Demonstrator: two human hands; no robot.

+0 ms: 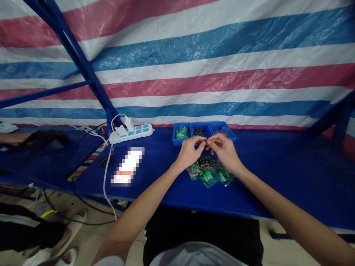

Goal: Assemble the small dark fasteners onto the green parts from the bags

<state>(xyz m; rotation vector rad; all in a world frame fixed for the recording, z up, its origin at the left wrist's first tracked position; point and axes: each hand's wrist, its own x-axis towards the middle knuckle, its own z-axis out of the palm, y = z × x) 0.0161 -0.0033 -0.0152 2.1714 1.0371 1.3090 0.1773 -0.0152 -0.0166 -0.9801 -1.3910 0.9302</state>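
The left hand (189,151) and right hand (226,151) pinch a small part (206,140) between them above the surface (172,188); from it, blue trays (179,142) sit toward eleven-to-one o'clock, green packets (210,178) at six.

White power strip (138,132), striped sheet (177,55)

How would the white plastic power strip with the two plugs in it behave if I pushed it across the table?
The long white plastic power strip looks rigid, so it would probably slide whole. Its attached white cable might drag.
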